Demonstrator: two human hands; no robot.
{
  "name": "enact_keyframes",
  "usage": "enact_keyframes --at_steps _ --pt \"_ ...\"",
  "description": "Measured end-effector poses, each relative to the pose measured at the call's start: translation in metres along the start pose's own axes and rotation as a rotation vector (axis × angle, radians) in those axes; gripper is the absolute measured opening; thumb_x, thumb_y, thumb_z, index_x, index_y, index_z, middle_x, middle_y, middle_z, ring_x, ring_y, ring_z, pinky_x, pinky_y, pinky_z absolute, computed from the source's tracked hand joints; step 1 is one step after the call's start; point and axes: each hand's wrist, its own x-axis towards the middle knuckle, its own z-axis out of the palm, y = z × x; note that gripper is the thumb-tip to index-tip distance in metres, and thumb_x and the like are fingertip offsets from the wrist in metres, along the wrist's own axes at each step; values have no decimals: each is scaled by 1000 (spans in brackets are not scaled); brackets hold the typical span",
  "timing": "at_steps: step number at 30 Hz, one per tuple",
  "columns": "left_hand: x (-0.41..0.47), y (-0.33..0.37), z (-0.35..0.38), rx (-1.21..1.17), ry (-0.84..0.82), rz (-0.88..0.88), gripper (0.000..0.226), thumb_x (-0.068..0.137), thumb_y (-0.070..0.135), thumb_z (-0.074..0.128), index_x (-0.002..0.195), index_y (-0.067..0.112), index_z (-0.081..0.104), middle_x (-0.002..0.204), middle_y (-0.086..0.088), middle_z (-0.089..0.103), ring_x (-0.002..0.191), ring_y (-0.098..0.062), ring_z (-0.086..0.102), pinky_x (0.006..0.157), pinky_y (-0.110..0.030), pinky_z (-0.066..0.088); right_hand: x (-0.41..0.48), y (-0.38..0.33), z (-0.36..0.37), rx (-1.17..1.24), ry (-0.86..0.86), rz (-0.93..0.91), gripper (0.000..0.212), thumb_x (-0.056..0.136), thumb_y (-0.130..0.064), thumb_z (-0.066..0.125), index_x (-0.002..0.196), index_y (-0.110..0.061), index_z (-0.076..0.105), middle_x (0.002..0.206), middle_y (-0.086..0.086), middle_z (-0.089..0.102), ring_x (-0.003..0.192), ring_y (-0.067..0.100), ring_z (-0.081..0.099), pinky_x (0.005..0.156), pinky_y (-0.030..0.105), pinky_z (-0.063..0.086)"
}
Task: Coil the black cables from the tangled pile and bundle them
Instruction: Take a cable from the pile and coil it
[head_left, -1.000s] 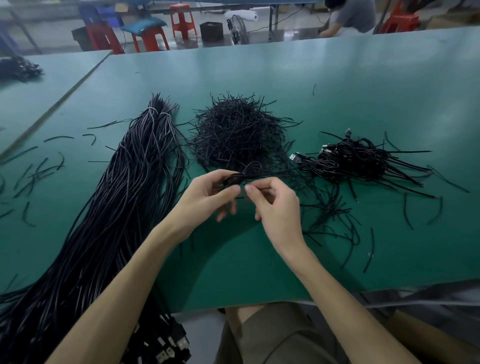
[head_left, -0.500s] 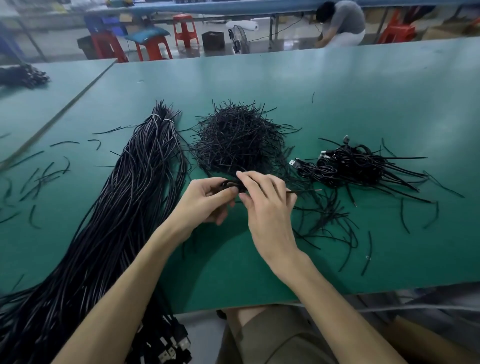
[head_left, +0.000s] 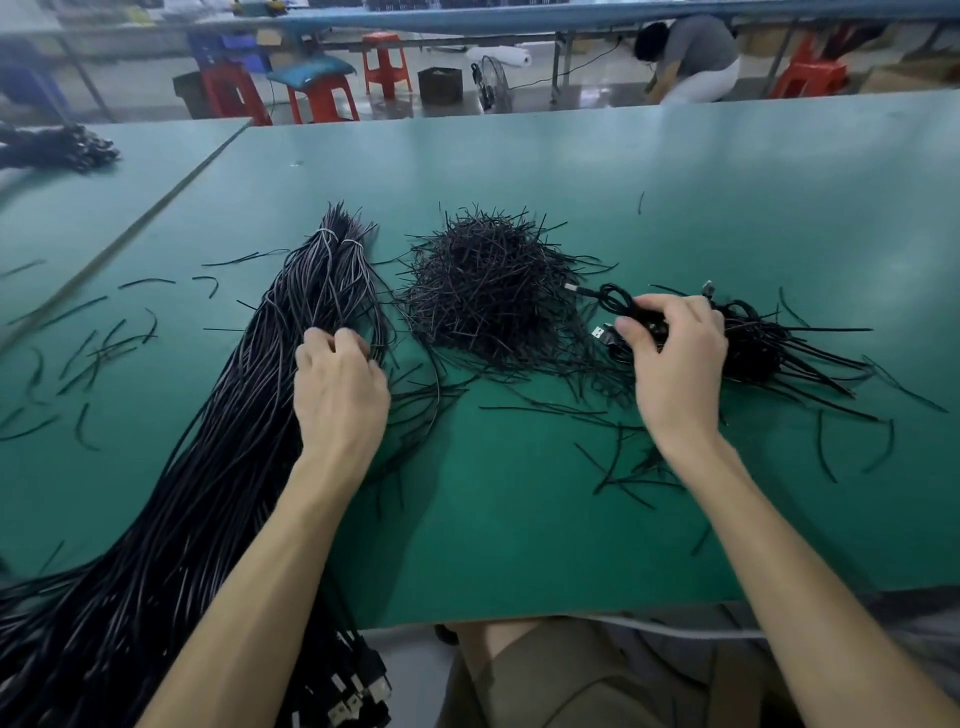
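**Left hand (head_left: 337, 389) and right hand (head_left: 675, 358) split apart**

The 2 hands, joined above the middle of the green desk (head_left: 519, 545) 0.5 s ago, have separated. The right one now holds the coiled cable (head_left: 618, 304) over the heap of finished coils (head_left: 758, 348) at the right, thumb and fingers pinching it. A USB plug (head_left: 603, 332) shows just beside the thumb. The left one rests on the long loose cables (head_left: 208, 467) lying along the desk's left side, fingers curled down round some strands. The mound of short ties (head_left: 488, 291) lies between them.
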Motion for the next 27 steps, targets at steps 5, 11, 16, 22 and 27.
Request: enact_keyframes --at_steps 5,11,16,22,27 --pt "2 -3 0 153 -116 -76 26 104 19 52 119 -2 52 125 -25 51 114 -39 49 90 -46 45 9 31 2 -179 13 89 30 99 -30 63 124 -14 66 123 8 59 121 28 42 96 34 26" --pt "5 -6 -1 37 -95 -93 19 104 17 54 117 5 60 114 -17 60 101 -34 58 85 -48 51 -2 42 7 -332 -32 86 38 102 -31 57 136 -13 58 133 13 48 126 34 36 103 49 29" --pt "2 0 1 -67 -90 76 24 101 29 63 108 7 68 113 -9 55 106 -27 53 92 -42 49 -1 37 3 -362 -26 60 36 104 -32 53 134 -13 60 136 8 50 129 31 34 104 51 26" --pt "-4 5 9 -38 -318 318 40 90 64 63 93 24 59 98 6 48 97 -15 45 86 -32 42 -2 26 -6 -369 -120 62 31 104 -32 52 130 -19 61 138 0 55 130 27 30 104 55 25" --pt "-5 6 13 -44 -350 291 31 96 53 61 85 24 59 88 12 46 83 -12 48 71 -29 38 -4 16 -15 -405 -197 59 40 102 -30 54 140 -19 53 150 -3 48 132 27 28 102 53 27"
